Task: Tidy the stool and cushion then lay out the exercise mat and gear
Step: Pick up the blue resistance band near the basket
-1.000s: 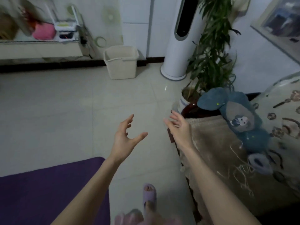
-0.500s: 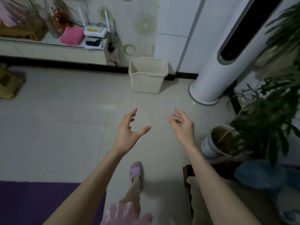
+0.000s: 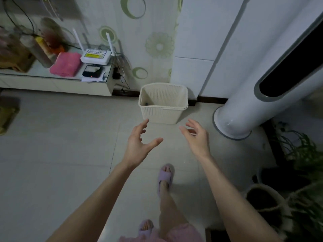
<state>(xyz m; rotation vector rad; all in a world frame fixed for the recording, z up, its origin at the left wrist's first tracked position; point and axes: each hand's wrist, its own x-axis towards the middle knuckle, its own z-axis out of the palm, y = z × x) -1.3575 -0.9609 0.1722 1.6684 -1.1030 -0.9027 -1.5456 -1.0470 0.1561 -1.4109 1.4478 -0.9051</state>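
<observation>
- My left hand [image 3: 139, 143] and right hand [image 3: 198, 137] hang apart over the floor [image 3: 52, 154] at centre frame. The palms face each other, the fingers are spread and loosely bent, and neither hand holds anything.
- A yellow-brown item [image 3: 7, 116] sits on the floor at the left edge. It is blurred, and I cannot tell whether it is the cushion.
- A cream basket [image 3: 163, 109] stands against the wall, just above my hands in the frame.
- At upper left, a white router [image 3: 95, 56] on the low shelf [image 3: 57, 83] carries a yellow label. Its writing is too blurred to read.
- A pink towel [image 3: 66, 64] lies beside the router.
- A white tower unit [image 3: 248, 95] stands at right.
</observation>
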